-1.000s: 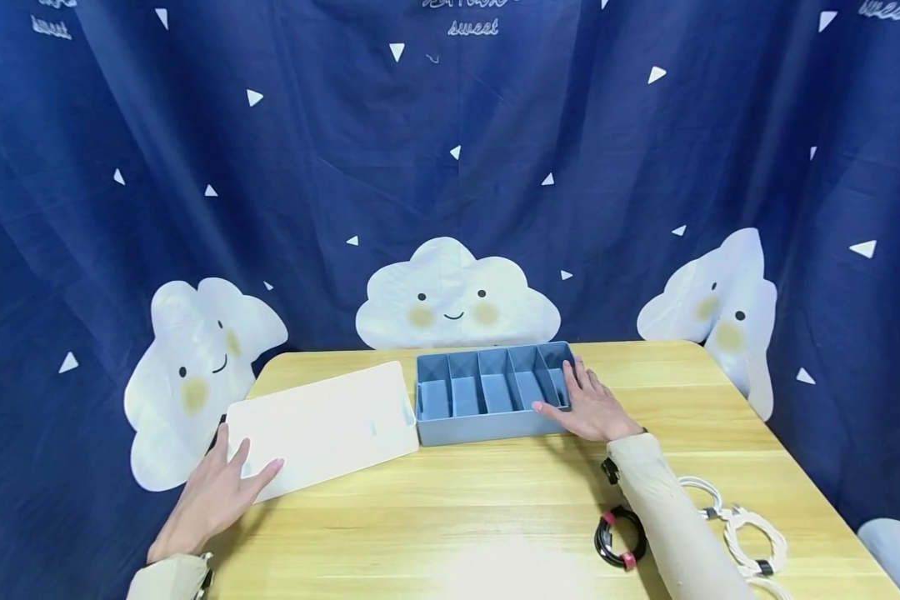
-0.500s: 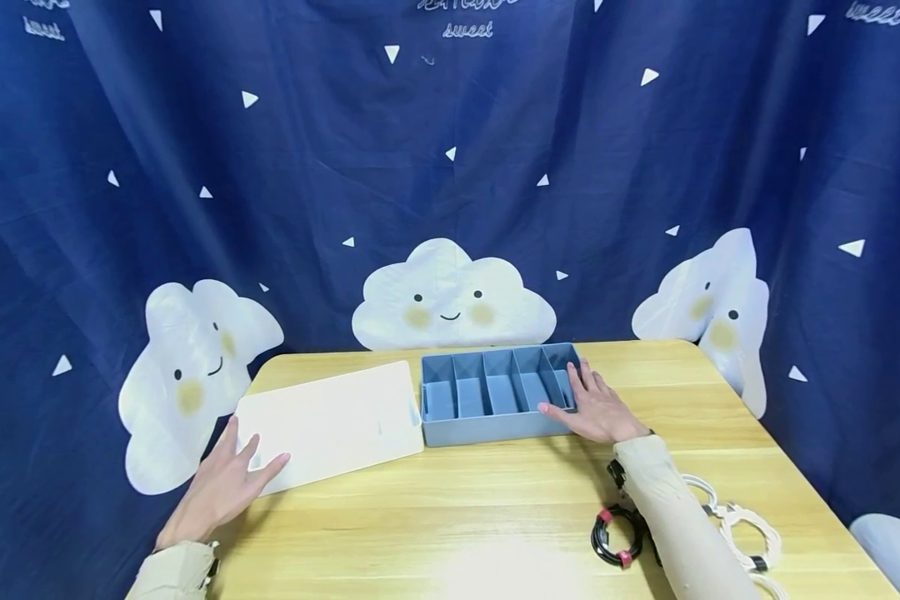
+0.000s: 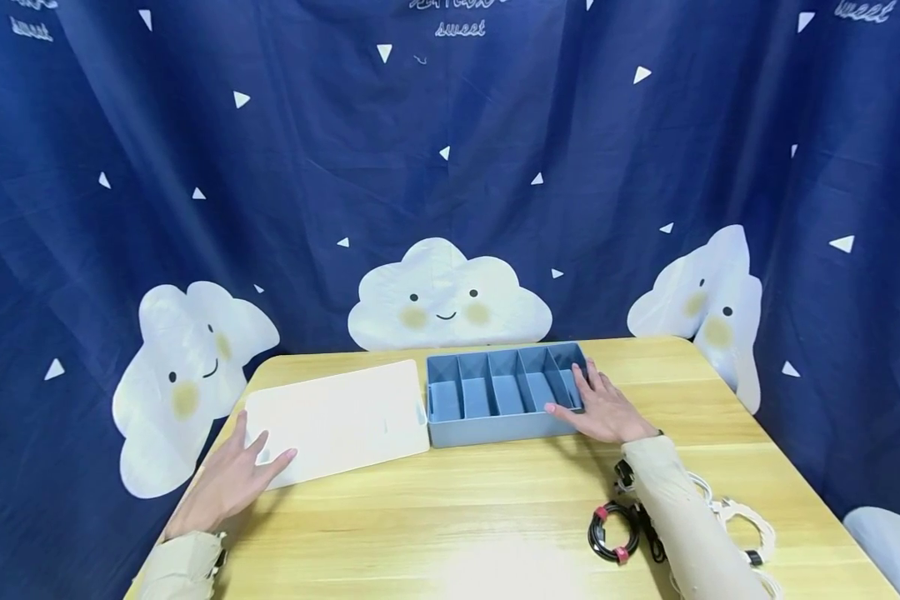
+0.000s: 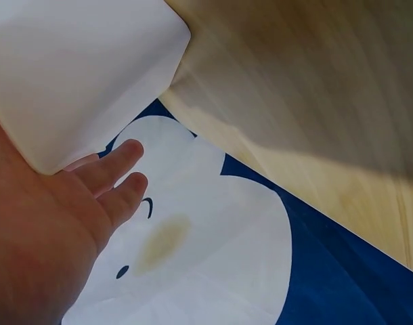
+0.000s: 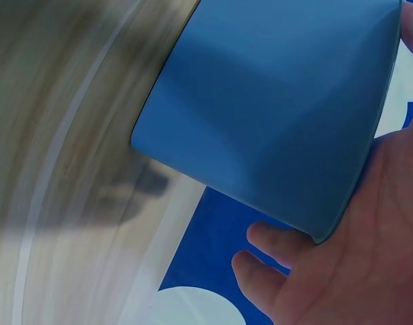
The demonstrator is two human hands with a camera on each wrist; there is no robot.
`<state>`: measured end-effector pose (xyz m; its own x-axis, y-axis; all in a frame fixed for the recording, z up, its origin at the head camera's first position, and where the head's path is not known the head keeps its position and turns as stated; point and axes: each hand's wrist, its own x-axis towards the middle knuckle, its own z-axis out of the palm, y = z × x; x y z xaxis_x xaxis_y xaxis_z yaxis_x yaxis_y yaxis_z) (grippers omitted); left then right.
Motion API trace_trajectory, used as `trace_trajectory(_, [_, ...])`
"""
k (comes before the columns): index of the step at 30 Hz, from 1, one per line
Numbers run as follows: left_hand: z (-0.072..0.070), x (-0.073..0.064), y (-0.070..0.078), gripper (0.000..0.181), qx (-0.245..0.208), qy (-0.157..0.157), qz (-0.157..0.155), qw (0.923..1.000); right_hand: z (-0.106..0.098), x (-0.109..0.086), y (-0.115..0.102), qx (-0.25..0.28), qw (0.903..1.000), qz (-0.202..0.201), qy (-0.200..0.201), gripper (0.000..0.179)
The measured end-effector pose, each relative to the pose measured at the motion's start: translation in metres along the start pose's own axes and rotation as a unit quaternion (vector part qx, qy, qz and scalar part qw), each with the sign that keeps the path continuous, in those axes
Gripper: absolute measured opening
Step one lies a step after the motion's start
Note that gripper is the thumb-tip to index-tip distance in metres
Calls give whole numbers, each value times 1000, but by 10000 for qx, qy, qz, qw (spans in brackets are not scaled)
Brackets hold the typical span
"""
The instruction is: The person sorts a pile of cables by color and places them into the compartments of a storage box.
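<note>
A blue box [image 3: 495,429] with several compartments stands at the back of the table. My right hand [image 3: 607,412] touches its right end, fingers at the rim and thumb by the front wall. In the right wrist view, the palm [image 5: 349,271] lies along the box's end wall [image 5: 261,115]. To the left lies a white flat panel [image 3: 337,421], like a lid, its right end against or very near the box. My left hand [image 3: 228,483], fingers spread, rests against the panel's left end. The left wrist view shows that hand [image 4: 57,223] beside the panel's end [image 4: 84,68], with two fingers extended.
Near the right sleeve lie a coiled black cable [image 3: 613,532] with red ties and coiled white cables [image 3: 753,529]. The right forearm partly covers more cables. A blue curtain [image 3: 450,167] with cloud prints hangs behind the wooden table [image 3: 390,525].
The blue box and the white panel have slid a little to the right along the table. Both hands have moved right with them. The camera view has also shifted slightly.
</note>
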<state>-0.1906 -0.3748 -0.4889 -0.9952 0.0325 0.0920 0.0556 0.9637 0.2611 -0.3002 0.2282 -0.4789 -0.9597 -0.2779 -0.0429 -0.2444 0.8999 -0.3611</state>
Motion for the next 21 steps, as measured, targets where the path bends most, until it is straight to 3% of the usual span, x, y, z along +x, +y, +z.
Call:
trace_trajectory(6, [2,6,5,87,-99,-80,-37,9999,-3,-5,6,-48,10000,1,2,108])
trace_trajectory(13, [5,14,10,77,-187,26,156,9997,-6,-10,12,-16,10000,43,23,108])
trace_trajectory(21, [6,22,15,77,-300,-87,255,9992,-6,-17,20,-46,9999,84,32,109])
